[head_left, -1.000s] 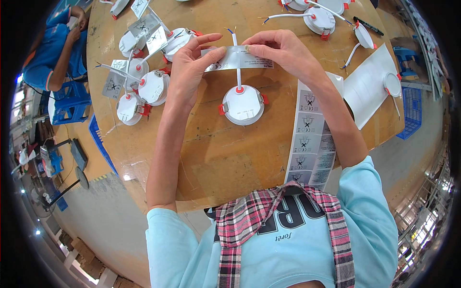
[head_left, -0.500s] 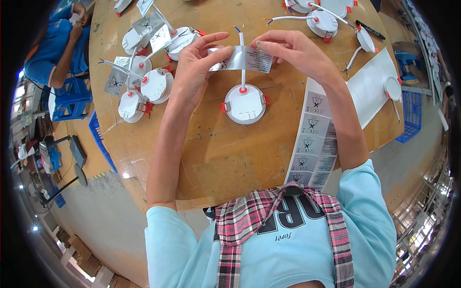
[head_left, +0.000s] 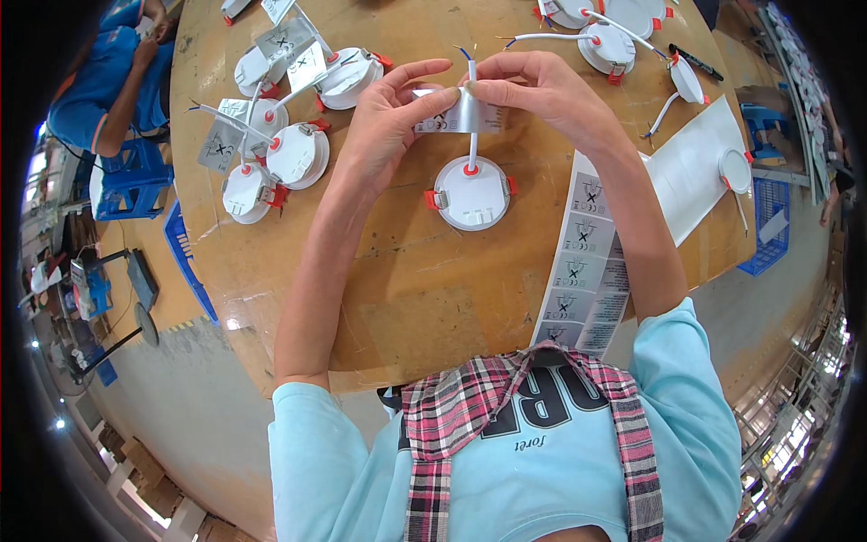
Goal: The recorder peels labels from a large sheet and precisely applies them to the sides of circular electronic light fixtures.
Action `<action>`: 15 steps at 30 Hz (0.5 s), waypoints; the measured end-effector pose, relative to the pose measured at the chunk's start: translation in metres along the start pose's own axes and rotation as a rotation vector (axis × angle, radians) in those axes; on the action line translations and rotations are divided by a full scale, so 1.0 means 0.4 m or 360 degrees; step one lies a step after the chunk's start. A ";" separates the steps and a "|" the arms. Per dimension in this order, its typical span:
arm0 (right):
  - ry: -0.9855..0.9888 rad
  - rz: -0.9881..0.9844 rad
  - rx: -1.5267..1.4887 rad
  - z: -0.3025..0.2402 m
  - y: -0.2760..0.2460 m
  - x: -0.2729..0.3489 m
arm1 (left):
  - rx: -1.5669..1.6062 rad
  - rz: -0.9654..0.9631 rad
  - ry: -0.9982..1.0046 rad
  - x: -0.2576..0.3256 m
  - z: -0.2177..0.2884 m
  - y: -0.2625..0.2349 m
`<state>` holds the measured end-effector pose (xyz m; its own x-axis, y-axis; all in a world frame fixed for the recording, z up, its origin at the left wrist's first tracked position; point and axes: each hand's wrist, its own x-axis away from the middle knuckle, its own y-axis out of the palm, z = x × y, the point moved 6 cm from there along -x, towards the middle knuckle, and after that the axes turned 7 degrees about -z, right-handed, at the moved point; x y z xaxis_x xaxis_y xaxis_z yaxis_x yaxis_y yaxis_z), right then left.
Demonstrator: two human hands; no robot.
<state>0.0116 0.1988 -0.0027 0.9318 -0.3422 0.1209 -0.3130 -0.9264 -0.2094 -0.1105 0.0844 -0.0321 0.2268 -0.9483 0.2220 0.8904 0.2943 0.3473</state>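
A round white downlight (head_left: 471, 195) with red-tipped spring clips lies on the table in front of me. Its white cable (head_left: 473, 149) runs away from me and ends in bare wires. Around that cable a silver printed label (head_left: 462, 116) is bent, its middle curving over the cable. My left hand (head_left: 397, 113) pinches the label's left part between thumb and fingers. With thumb and forefinger, my right hand (head_left: 535, 90) grips its upper edge close to the cable. The fingertips behind the label are hidden.
Several downlights (head_left: 298, 155), some with labels on their cables, lie at the left. More downlights (head_left: 607, 47) and a black marker (head_left: 695, 61) are at the far right. A label strip (head_left: 578, 262) lies by my right forearm, near a white sheet (head_left: 691, 172). A co-worker (head_left: 113, 81) sits at far left.
The label, spread flat across the cable before, now curves around it. My right hand has moved in toward the cable. The downlight has shifted slightly right in view.
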 end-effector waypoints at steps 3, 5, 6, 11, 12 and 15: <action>0.0099 -0.0109 -0.0030 0.004 0.006 0.001 | -0.0035 -0.0022 0.0022 0.002 0.001 0.004; 0.0082 -0.0014 0.0006 0.006 0.001 0.004 | -0.0069 -0.0018 0.0033 0.002 0.001 0.006; 0.0083 -0.0015 0.0006 0.008 0.003 0.004 | -0.0103 -0.0003 0.0070 0.001 0.004 0.005; 0.0088 -0.0032 0.0060 0.014 0.006 0.001 | -0.0148 0.0012 0.0128 0.000 0.002 -0.001; 0.0090 -0.0031 0.0061 0.015 0.006 0.001 | -0.0169 0.0013 0.0141 -0.001 0.003 0.000; 0.0059 -0.0033 0.0039 0.011 0.003 0.003 | -0.0239 0.0023 0.0155 0.000 0.007 0.003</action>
<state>0.0131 0.1981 -0.0070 0.9305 -0.3288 0.1615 -0.2886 -0.9294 -0.2299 -0.1107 0.0852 -0.0293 0.2708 -0.9532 0.1341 0.9340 0.2939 0.2030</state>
